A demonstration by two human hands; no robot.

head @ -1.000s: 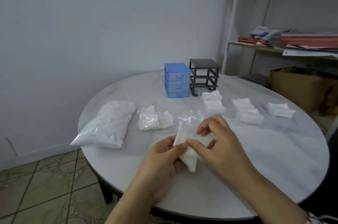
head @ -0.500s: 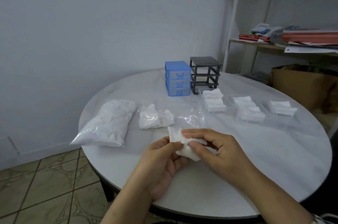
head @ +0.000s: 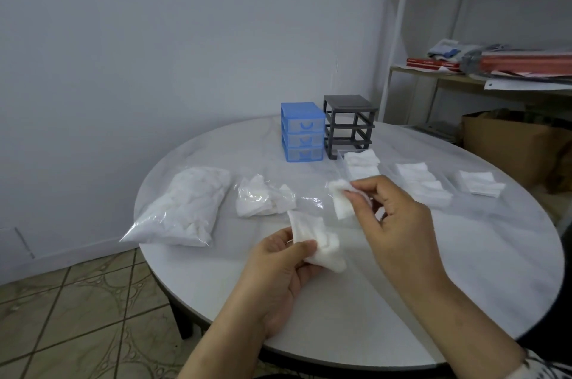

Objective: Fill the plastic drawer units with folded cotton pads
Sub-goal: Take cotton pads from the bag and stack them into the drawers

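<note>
My left hand point(head: 278, 270) holds a small bunch of white cotton pads point(head: 315, 242) above the table's near half. My right hand point(head: 393, 217) pinches a single folded cotton pad point(head: 340, 199) a little higher and to the right, apart from the bunch. At the back of the table stand a blue drawer unit point(head: 301, 132) with its three drawers in, and a dark grey frame point(head: 348, 126) with empty slots. Three clear drawers holding folded pads point(head: 360, 162) point(head: 421, 182) point(head: 478, 182) lie in a row in front of the grey frame.
A full plastic bag of pads point(head: 185, 208) lies at the table's left, and a smaller opened bag point(head: 263, 200) beside it. The round white table point(head: 464, 270) ends close to me. A shelf with papers point(head: 510, 66) and a cardboard box point(head: 510, 143) stand at the right.
My hands have parted: the right one pulled one pad off the bunch and lifted it up to the right, while the left kept the remaining pads.
</note>
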